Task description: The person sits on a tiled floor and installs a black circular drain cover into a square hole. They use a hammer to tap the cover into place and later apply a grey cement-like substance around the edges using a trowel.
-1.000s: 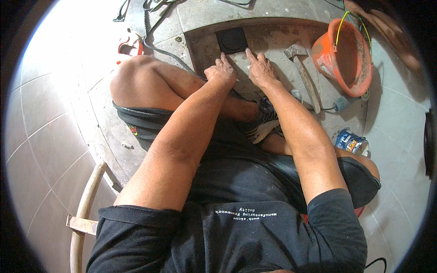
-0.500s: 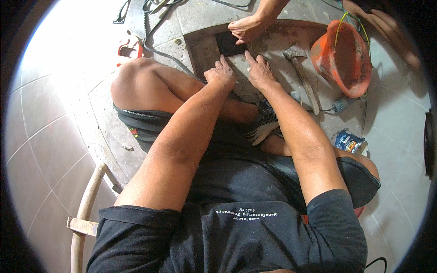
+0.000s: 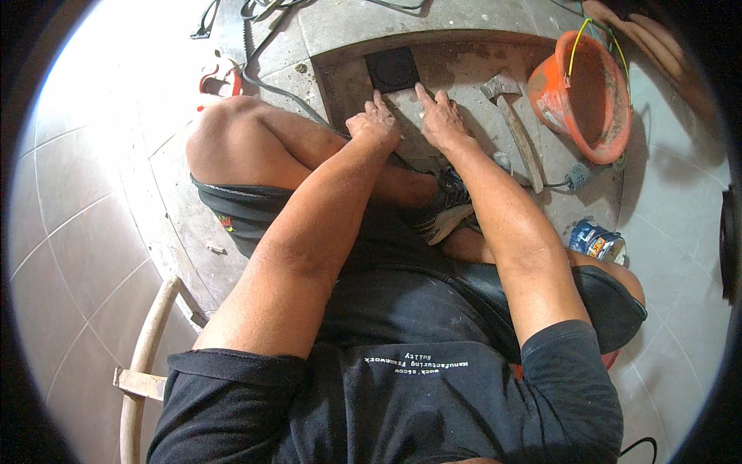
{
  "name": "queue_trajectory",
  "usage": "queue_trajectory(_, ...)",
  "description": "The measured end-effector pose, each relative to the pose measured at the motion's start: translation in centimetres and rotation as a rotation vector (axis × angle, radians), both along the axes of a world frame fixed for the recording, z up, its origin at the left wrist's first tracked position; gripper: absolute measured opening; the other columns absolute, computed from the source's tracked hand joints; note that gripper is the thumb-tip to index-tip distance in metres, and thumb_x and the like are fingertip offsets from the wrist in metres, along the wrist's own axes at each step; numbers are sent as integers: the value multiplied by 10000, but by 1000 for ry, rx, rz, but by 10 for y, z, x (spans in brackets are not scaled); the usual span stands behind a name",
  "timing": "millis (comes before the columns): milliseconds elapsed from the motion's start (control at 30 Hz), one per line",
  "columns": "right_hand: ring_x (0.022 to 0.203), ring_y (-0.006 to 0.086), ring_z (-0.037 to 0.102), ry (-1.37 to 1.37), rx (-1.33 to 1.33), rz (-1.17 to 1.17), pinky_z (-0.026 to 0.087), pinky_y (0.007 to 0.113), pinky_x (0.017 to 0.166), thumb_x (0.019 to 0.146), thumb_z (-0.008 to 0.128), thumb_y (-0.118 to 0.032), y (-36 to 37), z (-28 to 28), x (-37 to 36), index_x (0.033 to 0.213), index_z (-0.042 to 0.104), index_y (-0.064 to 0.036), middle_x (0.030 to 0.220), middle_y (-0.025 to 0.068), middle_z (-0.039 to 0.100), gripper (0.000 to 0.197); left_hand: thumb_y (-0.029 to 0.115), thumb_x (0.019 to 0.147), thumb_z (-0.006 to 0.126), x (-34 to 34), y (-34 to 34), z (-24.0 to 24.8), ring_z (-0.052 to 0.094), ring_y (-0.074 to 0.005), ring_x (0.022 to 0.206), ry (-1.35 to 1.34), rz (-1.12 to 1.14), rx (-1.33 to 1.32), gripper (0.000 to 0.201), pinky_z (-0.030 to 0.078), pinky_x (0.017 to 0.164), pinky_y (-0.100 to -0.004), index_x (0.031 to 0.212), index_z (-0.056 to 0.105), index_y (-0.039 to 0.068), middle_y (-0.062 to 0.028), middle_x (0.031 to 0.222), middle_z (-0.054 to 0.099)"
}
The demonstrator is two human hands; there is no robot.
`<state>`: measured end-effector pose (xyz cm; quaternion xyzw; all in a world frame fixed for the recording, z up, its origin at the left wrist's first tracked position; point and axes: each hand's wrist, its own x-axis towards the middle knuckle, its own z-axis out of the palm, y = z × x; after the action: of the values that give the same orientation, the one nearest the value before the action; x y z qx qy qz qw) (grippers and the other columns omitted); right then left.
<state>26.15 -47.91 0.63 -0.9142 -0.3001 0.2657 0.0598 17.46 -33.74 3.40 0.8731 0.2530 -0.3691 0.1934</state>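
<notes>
A flat black square floor drain cover [image 3: 393, 69] with a round middle lies in a sunken, bare patch of floor [image 3: 464, 58]. My left hand [image 3: 375, 124] reaches to its near left corner, the index fingertip at the edge and the other fingers loosely bent. At the near right corner, the index finger of my right hand [image 3: 442, 122] points to the edge, its other fingers apart. Neither hand grasps anything. A hammer [image 3: 516, 131] with a worn wooden handle lies to the right of my right hand.
An orange bucket [image 3: 547, 97] with a yellow-green handle lies tipped at the right. Beside my right knee is a blue can [image 3: 593, 241]. Cables [image 3: 282, 97] and an orange-handled tool [image 3: 220, 77] lie at the far left; another person's limb [image 3: 657, 46] shows at far right.
The other person's hand, which was on the drain cover, has withdrawn from view, leaving the cover fully visible. Both my hands stay nearly where they were.
</notes>
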Motion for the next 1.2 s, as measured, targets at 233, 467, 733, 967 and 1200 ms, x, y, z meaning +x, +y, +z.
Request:
queue_trajectory(233, 1264, 431, 505, 24, -12, -6, 470, 506, 1068, 951, 625, -145, 0, 2, 0, 1583, 329, -282, 1366, 193, 449, 711, 319, 982, 542, 0, -2, 1, 552, -356, 1345, -17, 42, 13, 860, 465, 1052, -463, 1630, 57, 29, -207, 1565, 416)
queue_trajectory(467, 1263, 448, 507, 18, 3, 2, 460, 517, 1078, 954, 620, -149, 1, 5, -1, 1581, 333, -280, 1381, 201, 453, 702, 370, 942, 636, -2, -1, -6, 544, -372, 1351, -14, 59, 10, 965, 460, 1074, -472, 1632, 45, 42, -212, 1574, 404)
queue_trajectory(733, 1254, 447, 517, 31, 8, 0, 462, 519, 1065, 981, 590, -164, 0, 4, 3, 1577, 346, -274, 1376, 214, 460, 653, 258, 988, 525, 0, -2, 4, 552, -342, 1350, -10, 65, -18, 831, 467, 1026, -476, 1632, 55, 23, -183, 1574, 408)
queue_trajectory(967, 1240, 422, 528, -59, 205, -149, 482, 498, 1029, 966, 618, -161, -6, -8, 4, 1508, 445, -192, 1249, 206, 558, 570, 223, 968, 560, 2, 6, -3, 583, -388, 1291, -178, 306, -23, 730, 496, 1014, -495, 1578, 223, 5, -225, 1485, 477)
queue_trajectory(1200, 1109, 367, 543, -228, 504, -141, 456, 470, 992, 859, 758, -159, 12, -2, 26, 1248, 676, -112, 1140, 144, 578, 401, 167, 896, 702, 22, 31, -13, 623, -404, 1181, -511, 518, 39, 580, 521, 995, -472, 1419, 461, 95, -231, 1262, 583)
